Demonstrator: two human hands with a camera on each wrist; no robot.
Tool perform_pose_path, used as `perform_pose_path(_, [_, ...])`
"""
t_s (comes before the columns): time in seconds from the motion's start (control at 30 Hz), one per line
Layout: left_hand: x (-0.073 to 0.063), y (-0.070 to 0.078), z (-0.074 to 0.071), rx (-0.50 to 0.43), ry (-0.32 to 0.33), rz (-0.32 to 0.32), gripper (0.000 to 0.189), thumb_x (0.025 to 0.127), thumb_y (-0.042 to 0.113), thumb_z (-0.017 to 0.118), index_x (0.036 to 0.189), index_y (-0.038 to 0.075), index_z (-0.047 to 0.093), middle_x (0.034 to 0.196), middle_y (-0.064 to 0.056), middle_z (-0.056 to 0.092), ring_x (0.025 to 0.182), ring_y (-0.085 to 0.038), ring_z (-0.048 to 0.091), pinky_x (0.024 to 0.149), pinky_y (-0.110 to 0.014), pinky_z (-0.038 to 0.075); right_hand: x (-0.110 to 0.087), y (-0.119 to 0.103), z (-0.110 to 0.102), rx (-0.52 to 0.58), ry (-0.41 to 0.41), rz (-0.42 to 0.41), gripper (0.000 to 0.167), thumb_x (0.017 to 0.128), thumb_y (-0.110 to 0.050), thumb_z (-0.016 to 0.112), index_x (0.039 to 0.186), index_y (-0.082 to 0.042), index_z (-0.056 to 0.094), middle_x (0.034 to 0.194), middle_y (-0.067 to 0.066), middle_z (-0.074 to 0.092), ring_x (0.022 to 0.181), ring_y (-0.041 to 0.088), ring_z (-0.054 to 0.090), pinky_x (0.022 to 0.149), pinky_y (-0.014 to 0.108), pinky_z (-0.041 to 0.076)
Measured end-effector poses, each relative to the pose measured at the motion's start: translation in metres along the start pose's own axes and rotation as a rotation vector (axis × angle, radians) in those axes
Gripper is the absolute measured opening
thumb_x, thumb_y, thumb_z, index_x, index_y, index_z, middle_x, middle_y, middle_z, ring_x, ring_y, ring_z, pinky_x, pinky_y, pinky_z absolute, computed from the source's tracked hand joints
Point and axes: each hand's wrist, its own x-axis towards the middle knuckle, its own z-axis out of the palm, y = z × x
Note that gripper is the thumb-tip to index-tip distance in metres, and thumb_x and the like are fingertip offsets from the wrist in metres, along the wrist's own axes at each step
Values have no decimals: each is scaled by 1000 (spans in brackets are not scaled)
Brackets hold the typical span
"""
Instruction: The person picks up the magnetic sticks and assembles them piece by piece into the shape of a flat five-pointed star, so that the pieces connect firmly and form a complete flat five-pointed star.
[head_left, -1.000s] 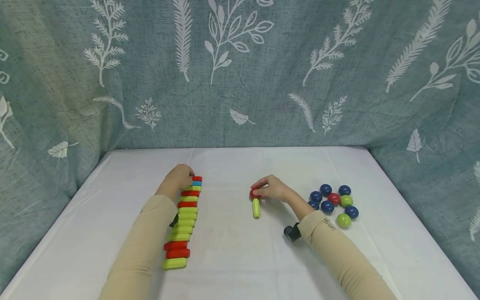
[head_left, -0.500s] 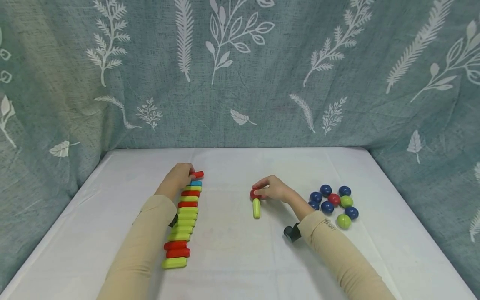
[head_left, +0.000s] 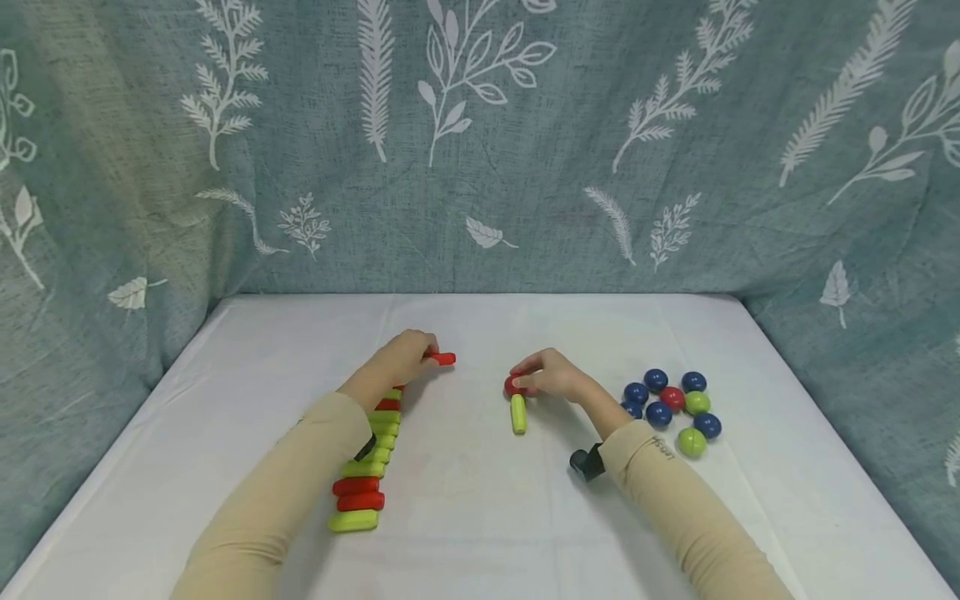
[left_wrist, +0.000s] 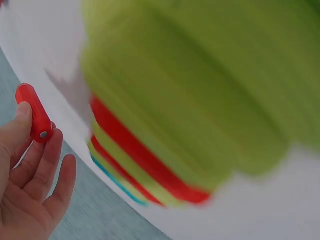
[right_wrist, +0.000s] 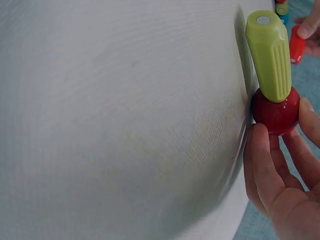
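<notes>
My left hand pinches a red magnetic rod between thumb and fingers, raised beyond the far end of the row of rods. A small metal disc shows at the end of this red rod in the left wrist view. On the right, my right hand holds a dark red ball between thumb and fingertips, near mid-table. Joined to that ball is a light green ribbed rod, which points toward the near side in the head view. A gap separates the left hand's rod from the ball.
A row of green and red rods runs along the left, partly under the left arm; a blue rod lies at its far end. At right sit several blue balls, green balls and a red ball.
My left hand has lifted the red rod from the row's far end and carried it right, toward the right hand. The right hand still holds the ball with its green rod in place.
</notes>
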Motion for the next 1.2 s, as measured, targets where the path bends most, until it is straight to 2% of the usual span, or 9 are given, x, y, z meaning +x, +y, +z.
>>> perform_pose_path(0.23, [2, 20, 15, -21, -22, 92, 13, 88, 12, 62, 95, 1, 62, 86, -8, 61, 82, -21, 54, 77, -34, 46, 1, 0, 1, -6, 1, 6, 26, 87, -12, 62, 111, -1, 64, 107, 11, 61, 83, 16, 56, 74, 27, 47])
perform_pose_path(0.53, [5, 35, 29, -77, -37, 143, 13, 87, 14, 63, 94, 3, 63, 83, -3, 61, 76, -16, 51, 75, -30, 45, 0, 0, 1, -8, 7, 13, 26, 87, -12, 61, 111, -3, 64, 107, 10, 62, 87, 17, 55, 78, 28, 47])
perform_pose_path(0.9, [9, 51, 34, -124, -48, 149, 13, 86, 13, 64, 94, 3, 63, 81, -2, 61, 75, -15, 50, 77, -29, 47, 0, 0, -1, 5, -9, -8, 26, 88, -11, 60, 112, -1, 64, 106, 10, 63, 80, 15, 55, 71, 26, 46])
perform_pose_path(1.1, [9, 52, 37, -132, -53, 118, 13, 87, 14, 63, 95, 5, 63, 80, -1, 59, 73, -14, 50, 76, -28, 47, -1, -1, 0, 9, -13, -12, 26, 88, -10, 60, 112, 0, 64, 104, 10, 64, 76, 14, 54, 69, 25, 46])
perform_pose_path(1.2, [8, 53, 39, -143, -38, 133, 16, 87, 14, 63, 99, 4, 62, 83, -1, 60, 74, -13, 51, 75, -27, 47, -2, -2, 0, 12, -12, -11, 26, 88, -9, 60, 112, 0, 64, 103, 11, 64, 76, 13, 54, 69, 24, 45])
